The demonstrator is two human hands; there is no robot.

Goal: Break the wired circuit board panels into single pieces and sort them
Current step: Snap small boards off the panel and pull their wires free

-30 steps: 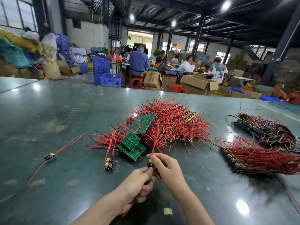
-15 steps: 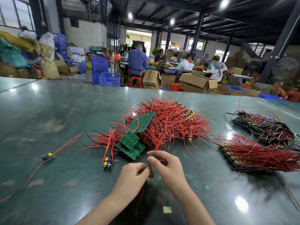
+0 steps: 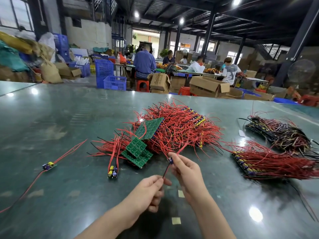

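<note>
1. Glossy green table (image 3: 51,121).
2. Centre: red-wired panel heap (image 3: 172,131).
3. Right: two wired stacks (image 3: 269,163), (image 3: 279,133).
4. Left: single board (image 3: 49,165); near centre, apparently a pair (image 3: 113,171).

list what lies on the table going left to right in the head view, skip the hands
single board with red wires → small board piece → green panels → big red-wire pile → red-wired row

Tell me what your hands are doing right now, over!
Right hand pinches single board piece. Left hand pinches its dark wire. Red wire pile just beyond, not blocking. Over.
</note>
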